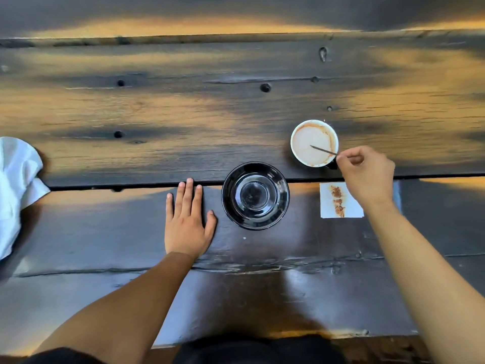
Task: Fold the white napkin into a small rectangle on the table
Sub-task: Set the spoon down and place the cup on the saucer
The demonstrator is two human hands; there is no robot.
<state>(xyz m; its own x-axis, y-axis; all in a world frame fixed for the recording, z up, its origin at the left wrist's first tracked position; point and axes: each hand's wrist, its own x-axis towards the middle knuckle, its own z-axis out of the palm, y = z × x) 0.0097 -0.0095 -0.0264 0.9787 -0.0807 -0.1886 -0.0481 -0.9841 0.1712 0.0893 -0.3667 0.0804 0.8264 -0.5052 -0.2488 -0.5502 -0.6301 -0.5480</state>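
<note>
A small white napkin (341, 200) lies flat on the dark wooden table (183, 114), right of centre, with a brown stain down its middle; my right wrist hides its right corner. My right hand (367, 172) hovers just above it and pinches the handle of a thin spoon (323, 150) whose tip sits in a white cup (314, 143) with coffee foam. My left hand (187, 219) rests flat on the table, fingers straight, left of a black saucer (255, 196).
A crumpled white cloth (17, 190) lies at the table's left edge, partly out of view. The saucer stands between my hands, the cup just behind the napkin. A gap between planks runs across the table behind the saucer.
</note>
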